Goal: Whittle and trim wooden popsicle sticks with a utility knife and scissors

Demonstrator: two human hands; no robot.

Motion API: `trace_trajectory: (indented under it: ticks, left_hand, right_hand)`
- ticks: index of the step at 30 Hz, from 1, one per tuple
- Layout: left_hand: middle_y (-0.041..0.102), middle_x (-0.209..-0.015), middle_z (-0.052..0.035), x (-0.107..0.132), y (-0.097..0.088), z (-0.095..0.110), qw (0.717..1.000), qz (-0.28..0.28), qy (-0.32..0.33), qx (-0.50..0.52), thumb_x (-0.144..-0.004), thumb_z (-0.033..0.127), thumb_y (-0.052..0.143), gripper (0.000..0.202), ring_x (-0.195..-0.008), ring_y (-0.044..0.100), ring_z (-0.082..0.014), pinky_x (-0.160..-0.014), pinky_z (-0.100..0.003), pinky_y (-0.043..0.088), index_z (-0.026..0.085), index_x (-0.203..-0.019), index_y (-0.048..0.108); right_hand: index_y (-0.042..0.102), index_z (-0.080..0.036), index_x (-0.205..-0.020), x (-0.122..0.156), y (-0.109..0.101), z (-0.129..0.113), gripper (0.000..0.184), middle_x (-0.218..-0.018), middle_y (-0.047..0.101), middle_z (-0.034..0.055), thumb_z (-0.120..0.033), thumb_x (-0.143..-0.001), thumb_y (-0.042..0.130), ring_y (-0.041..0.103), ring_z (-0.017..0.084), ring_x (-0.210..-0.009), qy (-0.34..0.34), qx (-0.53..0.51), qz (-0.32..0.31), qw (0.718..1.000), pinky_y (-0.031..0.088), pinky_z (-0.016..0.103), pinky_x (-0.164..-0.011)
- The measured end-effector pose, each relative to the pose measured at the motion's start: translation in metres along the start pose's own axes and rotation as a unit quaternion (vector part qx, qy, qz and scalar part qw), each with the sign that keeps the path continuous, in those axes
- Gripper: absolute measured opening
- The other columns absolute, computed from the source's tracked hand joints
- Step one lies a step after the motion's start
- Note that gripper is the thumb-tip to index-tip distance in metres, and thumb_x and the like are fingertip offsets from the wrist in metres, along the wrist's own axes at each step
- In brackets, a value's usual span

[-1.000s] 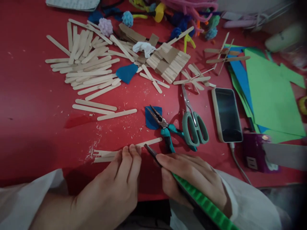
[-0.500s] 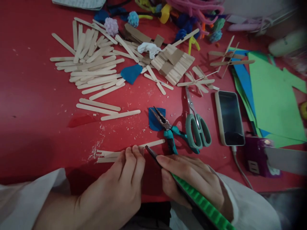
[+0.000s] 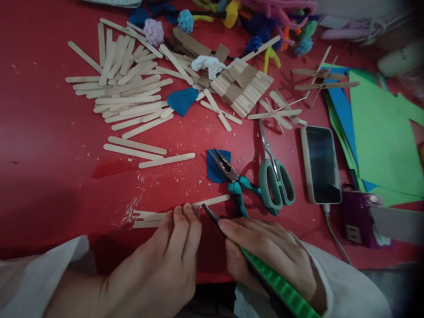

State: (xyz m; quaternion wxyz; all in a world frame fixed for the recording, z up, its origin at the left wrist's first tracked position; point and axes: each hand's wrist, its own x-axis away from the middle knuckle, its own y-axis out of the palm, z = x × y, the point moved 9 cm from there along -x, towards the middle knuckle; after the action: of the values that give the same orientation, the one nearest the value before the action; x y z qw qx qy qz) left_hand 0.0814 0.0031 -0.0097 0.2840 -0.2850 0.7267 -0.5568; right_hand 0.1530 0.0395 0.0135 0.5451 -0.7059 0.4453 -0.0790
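Low on the red table, my left hand (image 3: 172, 247) presses craft sticks (image 3: 150, 216) down, its fingers bent close together over them. Their notched left ends stick out past my hand, and one craft stick (image 3: 215, 200) shows on its right side. My right hand (image 3: 268, 251) is closed around a green and black utility knife (image 3: 271, 274). The knife's dark tip (image 3: 208, 210) points at the stick just right of my left fingertips; whether it touches the wood I cannot tell. Pliers (image 3: 233, 176) with teal handles lie open just beyond, partly on blue felt (image 3: 213, 168).
Scissors (image 3: 273, 172) and a phone (image 3: 321, 163) on a cable lie to the right, near coloured paper (image 3: 384, 137). A heap of craft sticks (image 3: 126, 88) fills the back left. A stick panel (image 3: 243, 84) and pipe cleaners (image 3: 281, 11) lie farther back. Wood shavings are scattered about.
The view has shifted slightly, so the things on the table appear a little displaced. Both hands keep nearly the same pose, with the knife tip still by the stick.
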Motion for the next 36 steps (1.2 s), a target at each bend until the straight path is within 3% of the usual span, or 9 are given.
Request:
trace_trajectory:
  ticks: [8,13,23,30,36]
  left_hand:
    - [0.071,-0.100,-0.0115,-0.002,-0.005,0.002,0.999,0.032,0.011,-0.003,-0.072,0.011,0.037,0.040,-0.089,0.065,-0.0205,-0.084,-0.031,0.047,0.007,-0.095,0.069]
    - [0.070,-0.102,-0.0095,-0.003,0.000,0.003,1.000,0.009,0.011,0.006,-0.071,0.013,0.039,0.039,-0.092,0.065,-0.0212,-0.085,-0.032,0.047,0.011,-0.095,0.070]
    - [0.072,-0.097,-0.0108,-0.003,0.000,0.004,0.999,0.030,0.019,0.006,-0.071,0.008,0.037,0.039,-0.086,0.067,-0.0208,-0.080,-0.031,0.049,0.010,-0.090,0.071]
    - [0.070,-0.101,-0.0148,-0.003,-0.001,0.000,1.000,0.025,0.009,0.002,-0.069,0.003,0.037,0.041,-0.088,0.067,-0.0227,-0.081,-0.031,0.049,0.002,-0.096,0.068]
    - [0.070,-0.101,-0.0143,-0.002,-0.005,0.001,0.999,0.033,0.008,0.006,-0.069,0.005,0.037,0.040,-0.087,0.066,-0.0224,-0.080,-0.030,0.049,0.002,-0.096,0.067]
  right_hand:
    - [0.063,-0.012,-0.087,-0.007,-0.001,-0.014,0.016,-0.068,0.073,0.0026,-0.002,-0.078,0.055,0.069,0.013,-0.061,-0.053,0.025,0.002,0.998,0.060,0.020,-0.056]
    - [0.061,-0.010,-0.087,-0.013,-0.002,-0.018,0.013,-0.066,0.072,0.0036,-0.003,-0.081,0.052,0.068,0.012,-0.059,-0.069,0.003,0.007,0.998,0.057,0.020,-0.053]
    - [0.057,-0.011,-0.091,-0.014,0.001,-0.014,0.016,-0.061,0.069,0.0032,-0.001,-0.080,0.050,0.065,0.013,-0.053,-0.051,-0.035,0.022,0.998,0.055,0.023,-0.048]
    - [0.057,-0.017,-0.095,-0.008,0.004,0.014,0.017,-0.069,0.071,0.0010,-0.008,-0.083,0.051,0.067,0.011,-0.056,0.072,-0.102,0.011,0.992,0.058,0.017,-0.057]
    - [0.058,-0.017,-0.099,-0.002,-0.002,0.008,0.021,-0.068,0.070,-0.0004,-0.008,-0.082,0.049,0.065,0.011,-0.054,0.015,-0.091,0.078,0.993,0.057,0.016,-0.052]
